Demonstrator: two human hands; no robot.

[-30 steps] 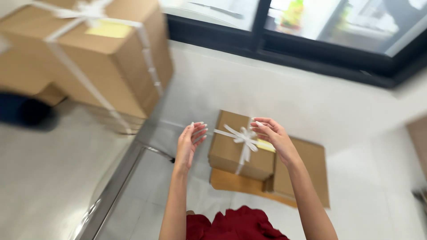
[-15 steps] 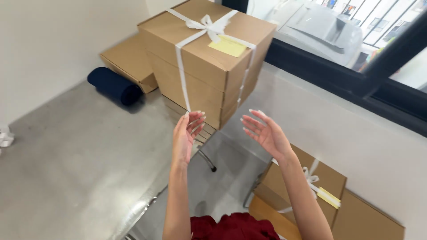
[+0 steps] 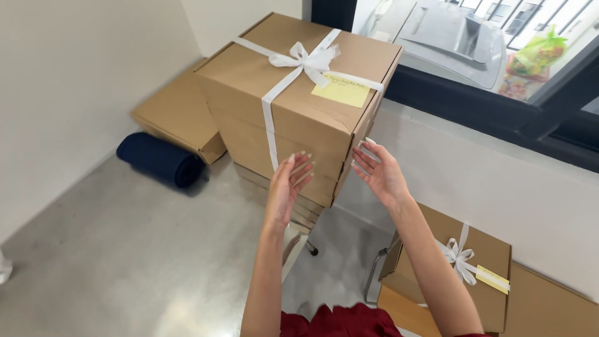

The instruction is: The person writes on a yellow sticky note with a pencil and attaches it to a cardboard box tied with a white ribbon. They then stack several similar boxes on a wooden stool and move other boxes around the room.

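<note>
Two open hands at the near corner of a large ribbon-tied box.

The left hand (image 3: 291, 181) and right hand (image 3: 378, 171) hold nothing, fingers spread and slightly curled either side of the corner of the large brown cardboard box (image 3: 299, 106), bound with white ribbon (image 3: 304, 62) and bearing a yellow sticky note (image 3: 341, 92). Left of that box lies a dark blue fabric roll (image 3: 161, 160); below its right, a smaller ribboned cardboard box (image 3: 458, 268).

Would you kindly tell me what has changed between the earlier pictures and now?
Both hands left the small ribboned box on the floor and rose to the large ribboned box. The left hand and right hand now reach its near corner, open and holding nothing. Both boxes stayed put, ribbons and yellow notes intact.
</note>
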